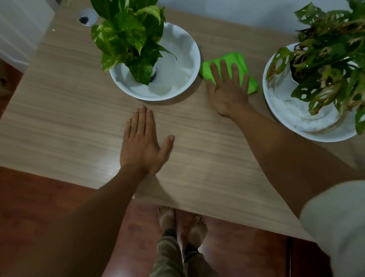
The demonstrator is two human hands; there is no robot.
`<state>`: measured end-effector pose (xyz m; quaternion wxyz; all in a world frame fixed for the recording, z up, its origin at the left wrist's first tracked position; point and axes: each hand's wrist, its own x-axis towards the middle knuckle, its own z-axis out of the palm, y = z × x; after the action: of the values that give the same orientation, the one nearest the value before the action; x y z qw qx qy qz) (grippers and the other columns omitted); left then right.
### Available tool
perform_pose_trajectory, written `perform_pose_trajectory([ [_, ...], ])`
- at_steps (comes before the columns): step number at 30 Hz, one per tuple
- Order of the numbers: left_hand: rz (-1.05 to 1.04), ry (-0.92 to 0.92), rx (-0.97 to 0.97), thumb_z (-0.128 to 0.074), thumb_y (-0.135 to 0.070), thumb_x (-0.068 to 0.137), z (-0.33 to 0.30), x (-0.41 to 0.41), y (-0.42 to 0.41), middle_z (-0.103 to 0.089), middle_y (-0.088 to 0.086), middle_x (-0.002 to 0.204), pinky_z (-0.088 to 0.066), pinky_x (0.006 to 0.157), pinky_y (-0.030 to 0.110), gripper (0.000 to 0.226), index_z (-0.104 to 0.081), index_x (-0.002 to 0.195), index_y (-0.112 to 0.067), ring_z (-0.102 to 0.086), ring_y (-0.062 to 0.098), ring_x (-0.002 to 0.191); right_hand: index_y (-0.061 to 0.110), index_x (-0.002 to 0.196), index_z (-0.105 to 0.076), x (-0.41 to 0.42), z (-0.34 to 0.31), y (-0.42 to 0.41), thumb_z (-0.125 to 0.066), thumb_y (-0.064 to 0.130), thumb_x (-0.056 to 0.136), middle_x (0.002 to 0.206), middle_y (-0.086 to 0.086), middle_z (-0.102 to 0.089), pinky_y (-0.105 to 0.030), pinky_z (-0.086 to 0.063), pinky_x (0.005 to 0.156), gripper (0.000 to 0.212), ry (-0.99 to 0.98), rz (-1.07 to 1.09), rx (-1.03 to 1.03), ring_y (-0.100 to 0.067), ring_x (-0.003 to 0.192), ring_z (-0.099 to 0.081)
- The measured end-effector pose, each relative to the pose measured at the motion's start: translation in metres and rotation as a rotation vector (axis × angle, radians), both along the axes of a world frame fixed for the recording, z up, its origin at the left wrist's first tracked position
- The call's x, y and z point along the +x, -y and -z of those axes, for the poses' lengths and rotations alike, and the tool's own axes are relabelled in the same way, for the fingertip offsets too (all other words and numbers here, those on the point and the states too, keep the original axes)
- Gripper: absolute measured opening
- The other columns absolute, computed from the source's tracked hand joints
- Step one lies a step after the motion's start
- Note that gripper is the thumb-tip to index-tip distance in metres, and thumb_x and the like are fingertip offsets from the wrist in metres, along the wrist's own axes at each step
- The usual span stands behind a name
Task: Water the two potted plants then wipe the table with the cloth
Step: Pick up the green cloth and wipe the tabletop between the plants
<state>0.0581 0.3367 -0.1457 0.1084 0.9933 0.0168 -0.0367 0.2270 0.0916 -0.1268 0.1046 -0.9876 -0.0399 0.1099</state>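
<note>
The green cloth (226, 69) lies bunched on the wooden desk (67, 116), in the gap between the two white dishes that hold the plants. The right hand (228, 89) presses flat on top of it, fingers (235, 74) spread and extended, not clamped around the fabric. To its left sits the variegated pothos (126, 34) in its white dish (186, 84); to its right the holed-leaf plant (334, 62), several leaves browned, stands in a second white dish (284, 118). Both dishes seem to hold crumpled white lining; whether there is water in them I cannot tell. The left hand (142, 143) rests palm-down on bare desk nearer the front edge, fingers together and straight, thumb out, holding nothing.

No watering vessel is in view, so the step in hand looks like the wiping. The cloth covers only a narrow patch between the dishes. The next move probably calls for sweeping it toward the open front area, keeping clear of both dish rims and the overhanging leaves.
</note>
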Motion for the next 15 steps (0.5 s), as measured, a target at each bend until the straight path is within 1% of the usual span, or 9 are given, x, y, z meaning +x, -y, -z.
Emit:
perform_pose_trajectory([
  [2, -0.003, -0.004, -0.006, -0.022, -0.075, 0.103, 0.001, 0.000, 0.000, 0.003, 0.011, 0.177, 0.001, 0.133, 0.043, 0.094, -0.002, 0.167, -0.009, 0.008, 0.021, 0.164, 0.033, 0.165, -0.009, -0.004, 0.000, -0.015, -0.019, 0.050, 0.105, 0.175, 0.004, -0.002, -0.063, 0.005, 0.124, 0.064, 0.003, -0.082, -0.015, -0.030, 0.160, 0.002],
  [4, 0.000, -0.008, -0.005, -0.021, -0.075, 0.103, -0.001, -0.001, 0.001, 0.004, 0.011, 0.177, 0.000, 0.133, 0.044, 0.094, -0.002, 0.167, -0.009, 0.008, 0.021, 0.164, 0.031, 0.165, -0.013, -0.028, 0.000, -0.015, -0.018, 0.051, 0.105, 0.175, 0.005, -0.004, -0.061, 0.004, 0.125, 0.064, 0.015, -0.176, -0.034, -0.028, 0.160, 0.001],
  [6, -0.001, -0.008, -0.009, -0.022, -0.074, 0.103, -0.003, -0.002, 0.002, 0.004, 0.011, 0.177, -0.001, 0.133, 0.044, 0.093, -0.002, 0.167, -0.009, 0.008, 0.021, 0.164, 0.035, 0.165, -0.013, -0.055, 0.001, -0.001, -0.020, 0.051, 0.106, 0.175, 0.006, -0.007, -0.059, 0.003, 0.126, 0.062, 0.030, -0.248, -0.034, -0.027, 0.160, -0.001],
  [8, -0.002, -0.004, -0.009, -0.022, -0.073, 0.104, -0.003, -0.002, 0.002, 0.003, 0.012, 0.177, -0.002, 0.133, 0.045, 0.093, -0.003, 0.167, -0.008, 0.008, 0.022, 0.164, 0.040, 0.164, -0.012, -0.065, 0.000, 0.014, -0.022, 0.051, 0.106, 0.174, 0.007, -0.008, -0.058, 0.002, 0.126, 0.060, 0.029, -0.224, -0.030, -0.026, 0.160, -0.002],
  [11, -0.002, 0.001, -0.015, -0.022, -0.074, 0.103, -0.002, -0.002, 0.002, 0.002, 0.011, 0.177, -0.002, 0.133, 0.045, 0.093, -0.003, 0.167, -0.008, 0.007, 0.021, 0.164, 0.038, 0.165, -0.010, -0.045, -0.001, 0.006, -0.021, 0.050, 0.106, 0.175, 0.006, -0.004, -0.059, 0.006, 0.125, 0.061, 0.017, -0.079, -0.018, -0.027, 0.160, 0.001],
  [13, -0.001, 0.003, -0.014, -0.023, -0.073, 0.103, -0.001, -0.001, 0.002, 0.001, 0.011, 0.177, -0.002, 0.133, 0.045, 0.093, -0.003, 0.167, -0.008, 0.007, 0.022, 0.164, 0.032, 0.165, -0.012, -0.036, -0.001, -0.017, -0.020, 0.050, 0.106, 0.175, 0.004, -0.003, -0.061, 0.006, 0.125, 0.063, 0.016, -0.089, -0.023, -0.029, 0.160, 0.002],
  [15, 0.005, -0.005, -0.012, -0.024, -0.072, 0.104, -0.003, -0.001, 0.001, 0.001, 0.012, 0.177, -0.001, 0.133, 0.045, 0.093, -0.004, 0.167, -0.008, 0.006, 0.022, 0.164, 0.029, 0.165, -0.015, -0.044, -0.001, -0.032, -0.018, 0.050, 0.106, 0.175, 0.004, -0.004, -0.062, 0.005, 0.125, 0.063, 0.026, -0.171, -0.044, -0.030, 0.160, 0.002],
])
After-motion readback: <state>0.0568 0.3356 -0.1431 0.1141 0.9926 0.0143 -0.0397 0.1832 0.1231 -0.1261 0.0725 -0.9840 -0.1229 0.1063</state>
